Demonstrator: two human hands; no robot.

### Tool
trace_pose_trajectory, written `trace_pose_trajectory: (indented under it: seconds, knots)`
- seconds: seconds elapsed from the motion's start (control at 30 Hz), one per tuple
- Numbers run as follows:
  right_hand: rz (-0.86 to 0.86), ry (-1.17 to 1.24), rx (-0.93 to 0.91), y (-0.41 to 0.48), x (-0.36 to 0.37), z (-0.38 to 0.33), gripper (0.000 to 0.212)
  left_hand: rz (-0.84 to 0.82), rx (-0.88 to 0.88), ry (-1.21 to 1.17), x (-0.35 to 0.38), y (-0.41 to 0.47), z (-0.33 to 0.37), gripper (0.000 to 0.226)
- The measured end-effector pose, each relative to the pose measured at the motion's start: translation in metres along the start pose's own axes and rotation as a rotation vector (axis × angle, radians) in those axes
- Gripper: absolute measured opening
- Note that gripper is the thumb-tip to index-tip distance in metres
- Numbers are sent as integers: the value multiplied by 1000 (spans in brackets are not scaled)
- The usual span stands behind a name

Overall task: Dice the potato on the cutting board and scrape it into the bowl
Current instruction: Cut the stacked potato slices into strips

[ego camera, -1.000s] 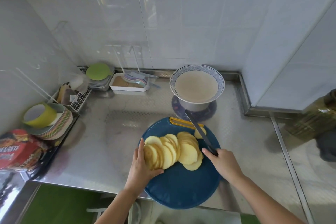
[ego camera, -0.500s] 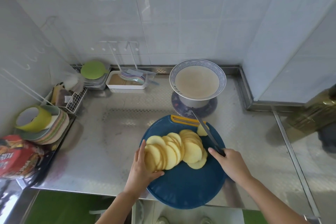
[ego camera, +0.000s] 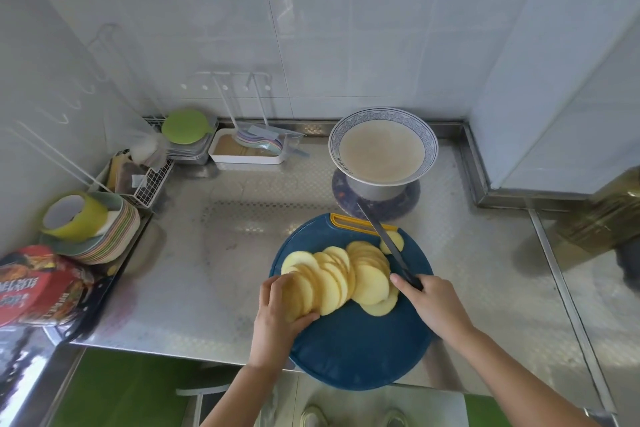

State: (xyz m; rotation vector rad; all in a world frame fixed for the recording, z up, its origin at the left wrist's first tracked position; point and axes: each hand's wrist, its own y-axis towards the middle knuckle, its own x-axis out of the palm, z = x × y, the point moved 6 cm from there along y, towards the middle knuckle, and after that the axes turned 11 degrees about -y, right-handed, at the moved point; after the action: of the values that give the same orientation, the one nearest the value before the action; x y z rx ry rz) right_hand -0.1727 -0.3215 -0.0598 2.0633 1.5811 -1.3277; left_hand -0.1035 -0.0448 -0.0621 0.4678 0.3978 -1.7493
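Observation:
Several round yellow potato slices (ego camera: 346,276) lie fanned and overlapping on a round blue cutting board (ego camera: 353,343) with a yellow handle slot. My left hand (ego camera: 277,314) grips the left end of the slice stack, fingers curled over the top and thumb below. My right hand (ego camera: 431,302) holds a dark-handled knife (ego camera: 382,236); its blade angles up and away along the right side of the slices, tip toward the bowl. One small end piece (ego camera: 393,242) lies apart beside the blade. The blue-rimmed bowl (ego camera: 382,152) of pale liquid stands behind the board on a round mat.
A white tray (ego camera: 247,149) with pastel spoons and a green lid (ego camera: 185,126) sit at the back. A wire basket (ego camera: 145,180), stacked plates with a yellow-green cup (ego camera: 74,215) and a red packet (ego camera: 33,284) crowd the left. The board overhangs the counter's front edge.
My left hand's fingers have curled over the left end of the slices. The knife and right hand stay at the right side of the slices. The camera shifted slightly.

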Motion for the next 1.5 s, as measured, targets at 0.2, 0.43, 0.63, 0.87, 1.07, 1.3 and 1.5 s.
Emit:
trace_pose_trajectory:
  seconds: [0.2,0.43,0.63,0.87,1.07,1.3,1.5]
  knots:
    - [-2,-3,-51,-2,4,-10,55,-255,-53,76,10,4,-5,113]
    - [-16,-15,-44,-9,5,-15,55,-282,-26,294,-3,1,3,96]
    - [-8,-13,-38,-16,6,-16,55,-177,-27,181,-1,-13,7,89]
    - [-15,-2,-43,-22,11,-18,54,-24,-221,-104,12,-12,3,103]
    - [-12,-5,-56,-26,11,-23,53,131,-332,-227,13,-16,5,85]
    - [-7,41,-57,-26,12,-29,52,135,-369,-265,15,-8,12,73]
    - [4,87,-49,-27,14,-33,54,158,-433,-280,11,-2,17,63]
